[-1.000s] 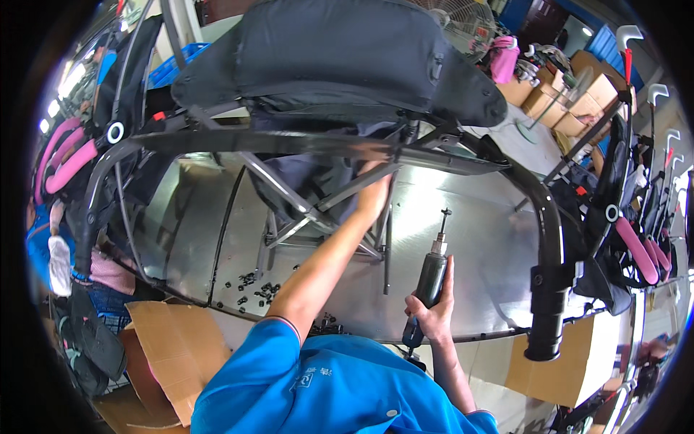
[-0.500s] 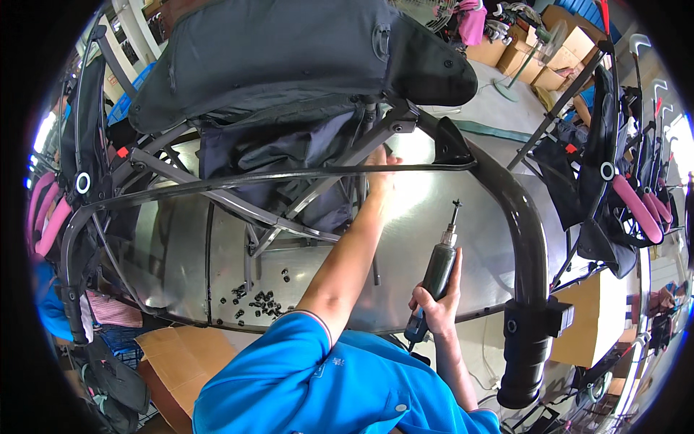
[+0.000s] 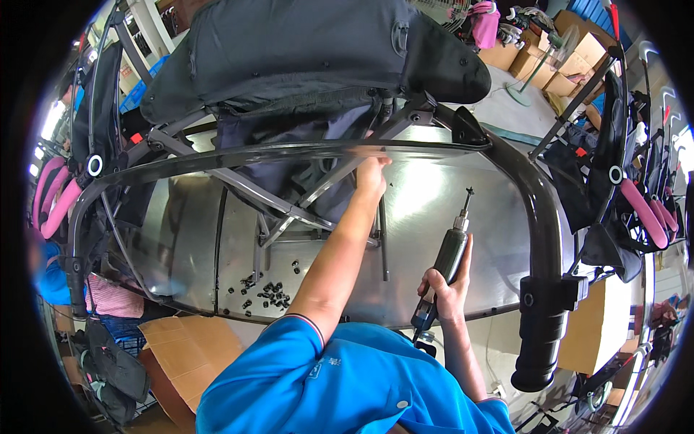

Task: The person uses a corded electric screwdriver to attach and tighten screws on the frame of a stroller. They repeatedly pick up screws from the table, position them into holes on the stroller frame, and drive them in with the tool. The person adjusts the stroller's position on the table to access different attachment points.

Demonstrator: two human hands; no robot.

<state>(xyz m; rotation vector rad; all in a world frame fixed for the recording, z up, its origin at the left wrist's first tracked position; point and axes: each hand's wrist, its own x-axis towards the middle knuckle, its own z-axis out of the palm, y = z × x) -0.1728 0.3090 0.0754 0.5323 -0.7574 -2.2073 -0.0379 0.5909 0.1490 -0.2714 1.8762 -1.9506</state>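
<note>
A stroller frame with dark grey tubes and black fabric stands on a shiny metal table. My left hand reaches up to the thin curved cross bar, beside a slanted tube. Its fingers look curled and are partly hidden by the bar, so what they hold cannot be made out. My right hand is wrapped round a dark power screwdriver, its bit pointing up and away from me over the table. Several small black parts lie loose near the table's front edge.
The stroller's thick black side tube curves down at the right, past the table edge. More strollers with pink handles stand at either side. An open cardboard box sits at the front left. A green fan stands behind.
The view has shifted, so the stroller sits a little further right and higher. My left hand now overlaps the cross bar from just below it. The screwdriver stays in my right hand.
</note>
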